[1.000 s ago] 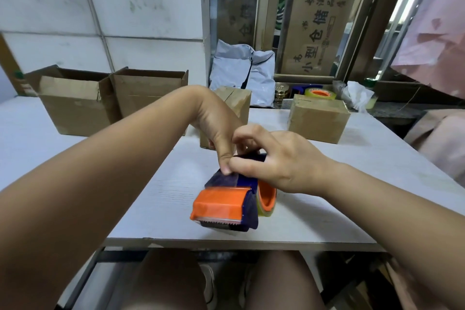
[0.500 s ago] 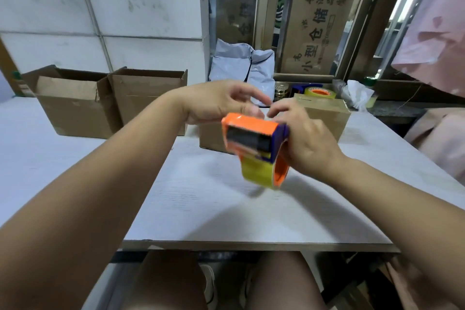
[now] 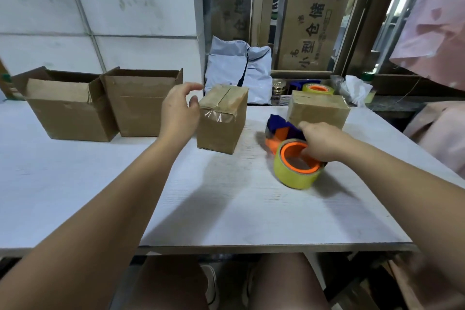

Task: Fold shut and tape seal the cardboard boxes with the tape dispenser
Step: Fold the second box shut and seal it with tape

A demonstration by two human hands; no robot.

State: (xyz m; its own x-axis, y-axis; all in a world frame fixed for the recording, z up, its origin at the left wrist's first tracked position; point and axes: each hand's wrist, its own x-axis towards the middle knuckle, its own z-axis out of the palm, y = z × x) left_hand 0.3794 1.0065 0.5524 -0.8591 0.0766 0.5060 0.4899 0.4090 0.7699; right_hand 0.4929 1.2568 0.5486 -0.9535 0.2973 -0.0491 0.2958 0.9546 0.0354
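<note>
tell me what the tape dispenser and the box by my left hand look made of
Tape dispenser: probably moulded plastic, smooth orange and dark blue shell. Box: matte brown cardboard, creased edges; clear glossy tape wrinkles over its top seam.

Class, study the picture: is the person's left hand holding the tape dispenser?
No, the right hand grips the tape dispenser, while the left hand is open beside the taped cardboard box.

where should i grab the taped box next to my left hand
Probably from above, thumb and fingers on opposite side walls near the top. The box stands upright, flaps taped flat, leaving no edge to hook; the left hand is open beside its left wall.
</note>
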